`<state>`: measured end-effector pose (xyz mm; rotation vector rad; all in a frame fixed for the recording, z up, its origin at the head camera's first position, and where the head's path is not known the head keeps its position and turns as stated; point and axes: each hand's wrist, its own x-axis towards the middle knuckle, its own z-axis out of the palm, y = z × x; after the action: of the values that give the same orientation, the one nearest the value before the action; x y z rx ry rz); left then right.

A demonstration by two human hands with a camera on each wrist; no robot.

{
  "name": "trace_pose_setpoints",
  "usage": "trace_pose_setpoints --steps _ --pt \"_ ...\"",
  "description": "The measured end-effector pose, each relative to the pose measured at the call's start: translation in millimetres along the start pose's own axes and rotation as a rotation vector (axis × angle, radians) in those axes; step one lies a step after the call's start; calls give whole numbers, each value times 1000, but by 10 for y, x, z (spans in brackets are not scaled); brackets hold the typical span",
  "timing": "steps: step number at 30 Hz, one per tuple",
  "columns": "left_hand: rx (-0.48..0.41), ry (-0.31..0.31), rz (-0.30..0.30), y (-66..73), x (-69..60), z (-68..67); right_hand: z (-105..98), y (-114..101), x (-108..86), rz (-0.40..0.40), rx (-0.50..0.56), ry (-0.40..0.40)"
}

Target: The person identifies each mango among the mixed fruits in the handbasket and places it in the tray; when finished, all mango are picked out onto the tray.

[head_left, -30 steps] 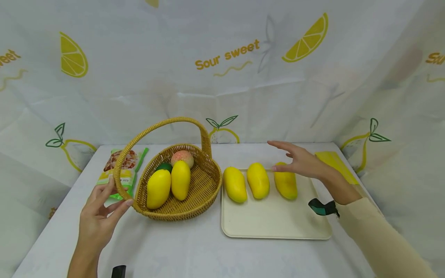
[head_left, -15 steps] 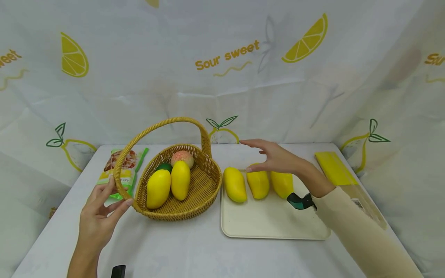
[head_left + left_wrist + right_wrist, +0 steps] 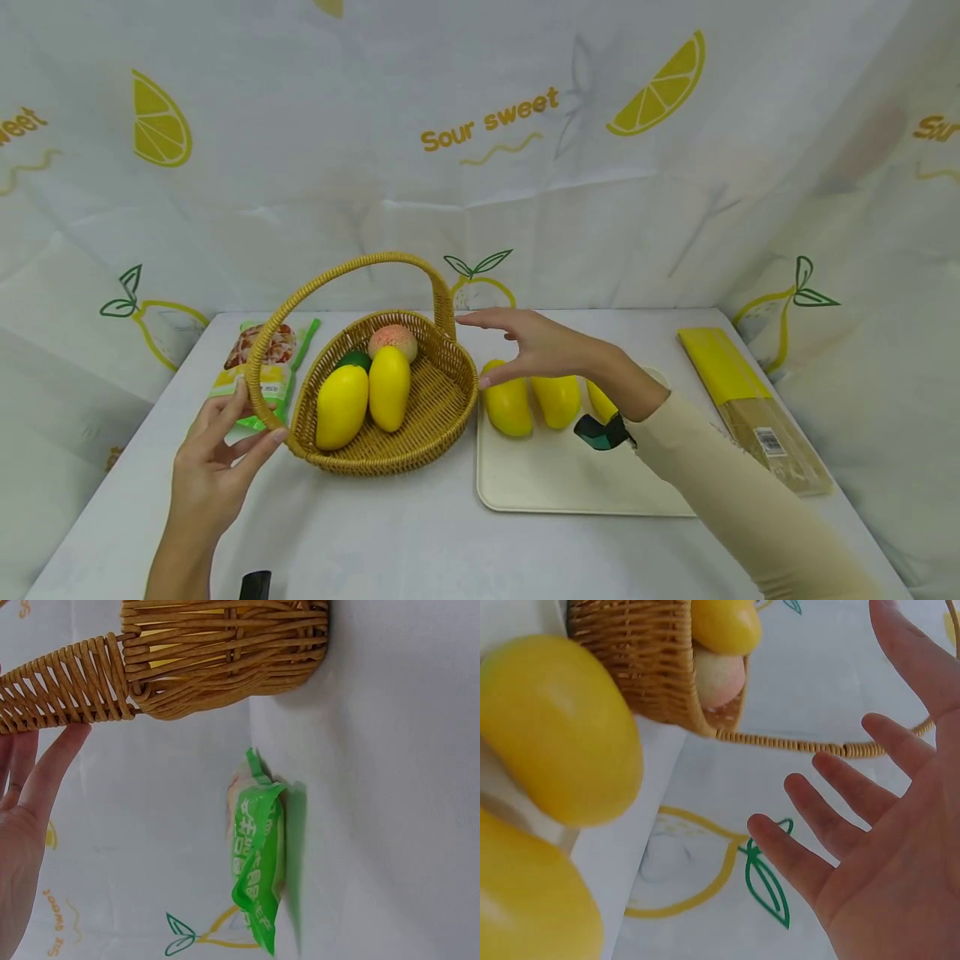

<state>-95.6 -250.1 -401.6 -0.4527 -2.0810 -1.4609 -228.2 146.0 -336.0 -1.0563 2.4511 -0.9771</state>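
My left hand (image 3: 210,471) holds the left foot of the handle of a wicker basket (image 3: 431,408), thumb on the near side. The basket rests on the table and carries two yellow mangoes (image 3: 342,408), a pink peach (image 3: 393,340) and a partly hidden green fruit (image 3: 352,360). At the basket's right side, my right hand (image 3: 536,343) hovers with fingers extended and thumb apart, close to the handle's right foot; the right wrist view shows nothing in its palm. Beneath that hand and forearm, three mangoes (image 3: 507,408) lie along the far side of a cream tray (image 3: 570,483).
A green snack packet (image 3: 259,855) lies behind the left hand, left of the basket. Along the table's right edge is a yellow and brown package (image 3: 750,408) with a barcode label. A printed lemon curtain (image 3: 570,233) closes off the back and sides.
My right hand has travelled left across the tray, from above the rightmost mango to the basket's right side. The left hand and the basket have stayed in place.
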Motion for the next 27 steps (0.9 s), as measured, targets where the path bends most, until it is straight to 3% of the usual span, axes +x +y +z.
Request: trace_pose_setpoints --steps 11,18,27 --pt "9 1 1 -7 1 4 169 -169 337 -42 -5 -64" --pt "-12 3 -10 -6 -2 4 206 -317 561 -15 -59 -111" --pt "-31 8 0 -2 -4 7 215 -382 847 -7 -11 -177"
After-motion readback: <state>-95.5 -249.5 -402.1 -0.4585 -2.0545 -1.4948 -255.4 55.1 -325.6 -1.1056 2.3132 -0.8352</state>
